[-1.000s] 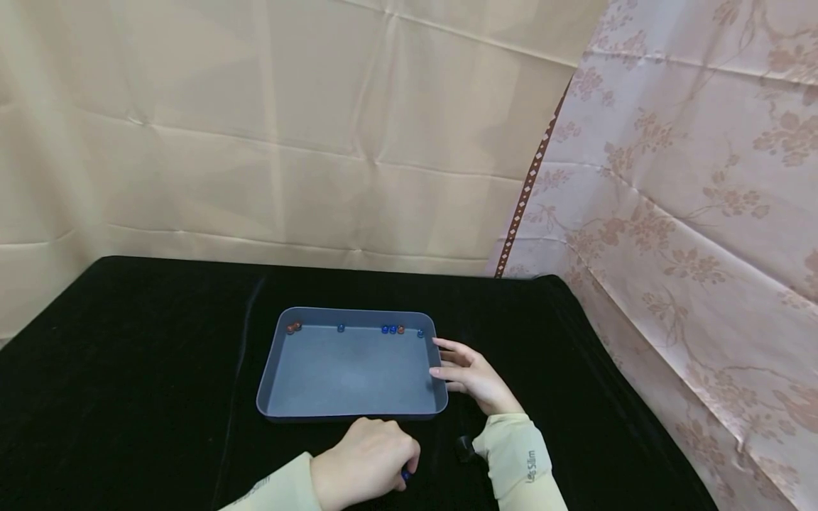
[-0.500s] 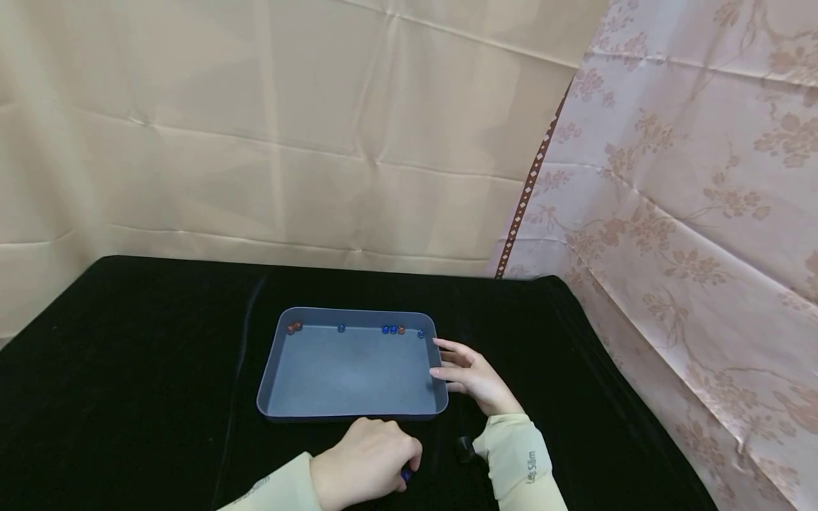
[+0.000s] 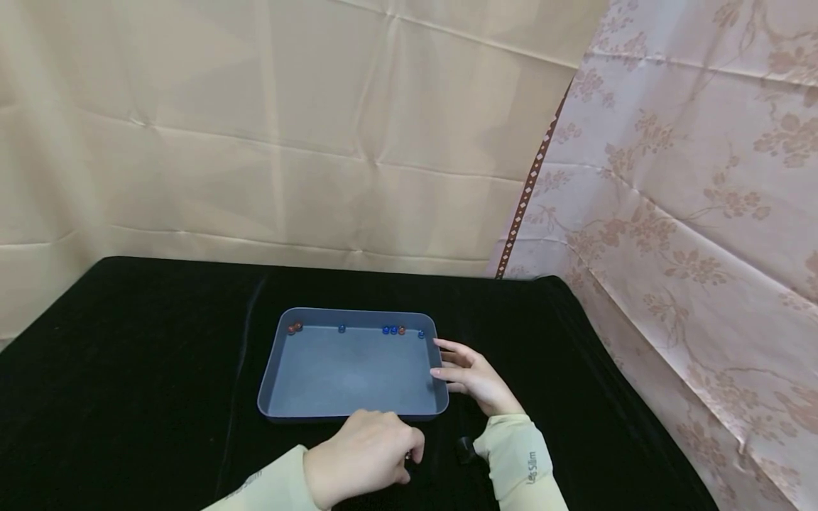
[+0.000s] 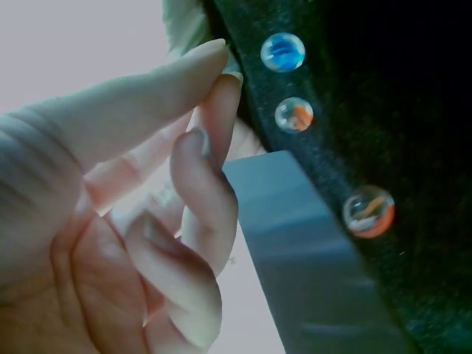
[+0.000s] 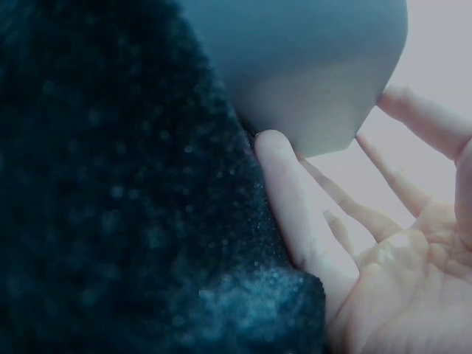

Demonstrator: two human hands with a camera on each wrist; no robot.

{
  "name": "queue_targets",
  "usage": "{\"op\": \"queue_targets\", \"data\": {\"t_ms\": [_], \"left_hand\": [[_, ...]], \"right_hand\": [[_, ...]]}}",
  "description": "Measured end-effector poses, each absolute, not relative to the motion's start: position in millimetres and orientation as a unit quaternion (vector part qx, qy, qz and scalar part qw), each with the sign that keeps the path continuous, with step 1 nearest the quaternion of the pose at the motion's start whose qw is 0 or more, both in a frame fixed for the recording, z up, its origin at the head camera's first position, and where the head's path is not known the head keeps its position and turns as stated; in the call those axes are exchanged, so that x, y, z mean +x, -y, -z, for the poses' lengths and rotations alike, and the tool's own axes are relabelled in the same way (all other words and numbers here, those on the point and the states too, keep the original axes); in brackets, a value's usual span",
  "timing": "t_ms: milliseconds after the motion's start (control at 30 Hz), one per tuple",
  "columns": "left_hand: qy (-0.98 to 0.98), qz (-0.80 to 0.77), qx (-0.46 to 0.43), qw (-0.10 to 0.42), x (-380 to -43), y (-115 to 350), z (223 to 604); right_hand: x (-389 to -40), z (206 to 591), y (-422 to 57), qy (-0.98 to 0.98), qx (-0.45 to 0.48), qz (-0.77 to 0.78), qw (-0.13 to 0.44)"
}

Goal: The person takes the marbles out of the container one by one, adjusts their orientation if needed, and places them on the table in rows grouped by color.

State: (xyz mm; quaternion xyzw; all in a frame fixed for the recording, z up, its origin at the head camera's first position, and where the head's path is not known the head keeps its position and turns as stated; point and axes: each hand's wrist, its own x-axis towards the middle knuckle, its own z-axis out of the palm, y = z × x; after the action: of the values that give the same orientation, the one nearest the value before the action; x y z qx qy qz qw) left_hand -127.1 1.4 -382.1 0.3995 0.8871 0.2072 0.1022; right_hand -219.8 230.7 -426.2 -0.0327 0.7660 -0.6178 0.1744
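- On the black cloth (image 3: 140, 355), in the head view, lies a grey-blue tray (image 3: 348, 369). Along its far wall sit two brownish marbles (image 3: 298, 326) touching, a lone blue marble (image 3: 341, 328), a close row of two blue marbles (image 3: 390, 330) and an orange marble (image 3: 401, 330), and a corner marble (image 3: 421, 333) at the right.
- Same view: the left hand (image 3: 367, 454) is bent over just in front of the near wall, its finger and thumb ends near each other. The right hand (image 3: 476, 383) touches the tray's right end.
- Left wrist view: the thumb and forefinger tips are brought together and the other fingers curl inward; I cannot tell whether a marble sits between the tips. On the cloth, beside the tray, lie a blue-swirled marble (image 4: 283, 51), an orange-swirled marble (image 4: 294, 115) and an orange-and-white marble (image 4: 369, 212). They look like hard, light, slick glass, apt to roll or squirt away; a gentle pinch across the widest part should serve best.
- Right wrist view: the fingers spread fairly straight about the tray's corner, touching it without clenching. The tray looks stiff and rather light, likely to slide if nudged; its rim seems the natural hold.
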Motion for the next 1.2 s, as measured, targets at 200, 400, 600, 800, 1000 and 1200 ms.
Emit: {"op": "queue_targets", "data": {"t_ms": [200,400,600,800,1000,1200], "left_hand": [[-0.888,-0.21,0.398,0.088,-127,-1,374],[-0.89,-0.21,0.398,0.074,-129,-1,366],[-0.892,-0.205,0.397,0.066,-131,-2,357],[-0.896,-0.207,0.39,0.058,-135,-1,346],[-0.902,-0.206,0.376,0.044,-142,2,340],[-0.904,-0.217,0.368,0.028,-147,7,338]], "right_hand": [[-220,426,-231,-0.763,-0.034,0.621,0.177],[-220,426,-232,-0.764,-0.036,0.618,0.179],[-221,428,-232,-0.763,-0.033,0.621,0.179],[-221,428,-232,-0.76,-0.031,0.624,0.181],[-221,427,-231,-0.758,-0.031,0.625,0.182],[-221,428,-232,-0.756,-0.036,0.627,0.183]]}}
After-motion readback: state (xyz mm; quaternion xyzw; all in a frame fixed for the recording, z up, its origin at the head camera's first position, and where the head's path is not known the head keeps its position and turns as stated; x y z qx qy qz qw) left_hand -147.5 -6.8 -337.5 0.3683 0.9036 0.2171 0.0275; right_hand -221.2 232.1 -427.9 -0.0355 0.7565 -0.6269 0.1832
